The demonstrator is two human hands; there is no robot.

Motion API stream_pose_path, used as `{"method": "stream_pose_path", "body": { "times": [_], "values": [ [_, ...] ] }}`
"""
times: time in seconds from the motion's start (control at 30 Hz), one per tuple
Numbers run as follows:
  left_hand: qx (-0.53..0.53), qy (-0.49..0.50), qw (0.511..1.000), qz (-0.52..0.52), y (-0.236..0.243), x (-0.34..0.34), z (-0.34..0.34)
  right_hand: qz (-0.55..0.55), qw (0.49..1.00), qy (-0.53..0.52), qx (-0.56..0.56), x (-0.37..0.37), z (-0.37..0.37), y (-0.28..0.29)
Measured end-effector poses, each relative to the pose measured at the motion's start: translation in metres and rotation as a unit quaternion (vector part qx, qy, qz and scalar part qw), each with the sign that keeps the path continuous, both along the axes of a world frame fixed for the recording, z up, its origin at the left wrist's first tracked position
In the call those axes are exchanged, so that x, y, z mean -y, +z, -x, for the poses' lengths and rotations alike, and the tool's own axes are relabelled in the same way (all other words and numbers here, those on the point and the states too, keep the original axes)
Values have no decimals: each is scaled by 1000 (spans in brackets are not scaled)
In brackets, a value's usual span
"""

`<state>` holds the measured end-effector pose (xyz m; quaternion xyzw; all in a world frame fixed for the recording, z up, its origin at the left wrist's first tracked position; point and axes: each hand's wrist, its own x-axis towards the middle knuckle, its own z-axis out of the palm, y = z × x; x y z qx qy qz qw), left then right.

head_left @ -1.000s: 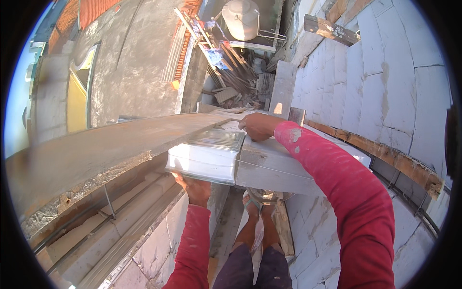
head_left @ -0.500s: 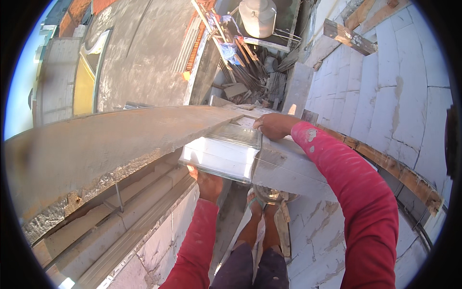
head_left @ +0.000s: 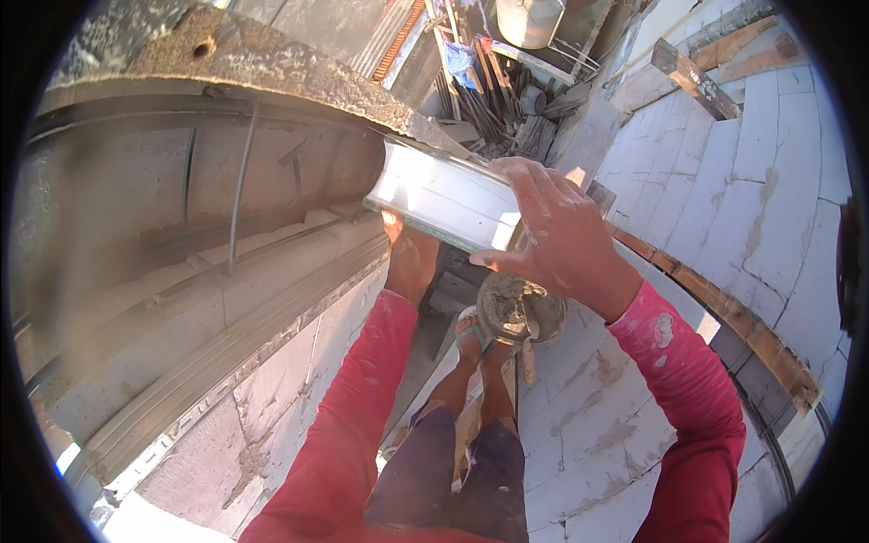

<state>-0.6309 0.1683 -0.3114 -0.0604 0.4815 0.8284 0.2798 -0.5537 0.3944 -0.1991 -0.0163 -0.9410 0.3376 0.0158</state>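
A glass block (head_left: 445,195), with white sides and clear glass edges, is held in front of the underside of a rough concrete ledge. My left hand (head_left: 412,258) supports it from beneath at its left part, the fingers partly hidden behind it. Around the block's right end my right hand (head_left: 566,226) is closed, fingers over the top and thumb at the lower edge. Below the block, near my feet, stands a round bucket (head_left: 493,303) with grey mortar inside. A trowel (head_left: 529,330) rests in it, its handle over the rim.
The concrete ledge (head_left: 272,63) spans the upper left, with a thin metal rod (head_left: 243,181) beneath it. A block wall (head_left: 706,181) rises on the right behind a wooden beam (head_left: 724,303). Timber scraps (head_left: 489,100) and a pale container (head_left: 529,20) lie beyond.
My right hand has shifted from the block's far corner to wrap its right end. The ledge now sits higher in view, and the mortar bucket shows more fully.
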Motion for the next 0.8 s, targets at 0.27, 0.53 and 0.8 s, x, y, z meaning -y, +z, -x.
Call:
{"method": "stream_pose_path", "body": {
  "times": [0.27, 0.53, 0.8],
  "values": [
    [43, -52, 996, 62, -3, 9, 6, -120, 992, -15, -33, 24, -15, -15],
    [65, -22, 997, 25, -4, 8, 0, -150, 989, -7, -9, 25, -16, -18],
    [64, -55, 996, 12, -13, 20, 11, -156, 987, -9, -34, 26, -13, -21]
  ]
}}
